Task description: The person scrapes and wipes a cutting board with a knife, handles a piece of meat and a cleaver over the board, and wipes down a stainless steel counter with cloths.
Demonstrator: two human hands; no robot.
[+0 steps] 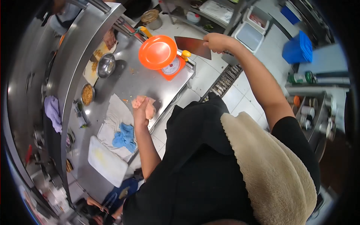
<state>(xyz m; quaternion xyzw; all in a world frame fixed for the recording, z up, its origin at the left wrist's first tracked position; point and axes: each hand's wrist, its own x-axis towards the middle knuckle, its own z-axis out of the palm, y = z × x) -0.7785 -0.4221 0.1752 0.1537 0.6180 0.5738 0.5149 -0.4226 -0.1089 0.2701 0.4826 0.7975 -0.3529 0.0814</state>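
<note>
Knife [192, 45] in R hand [216, 42], fingers wrapped round it, blade out to their left, near scale [171, 68]. L hand [140, 111]: fingers curled on pink lump [150, 108] (meat or cloth, can't tell), so lump's right in them, over counter [123, 83]. Blue cloth [124, 137] behind. Tip: L fingertips tucked, blade well clear, grips steady.

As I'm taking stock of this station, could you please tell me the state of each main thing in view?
Left hand: closed on pinkish-orange item
Right hand: gripping cleaver
Cleaver: held in mid-air
Orange scale pan: looks empty
Scale dial: reading illegible
Smaller steel bowl: filled
Blue cloth: crumpled
White cutting board: flat, stained
Purple cloth: draped
Beige towel: draped
</note>
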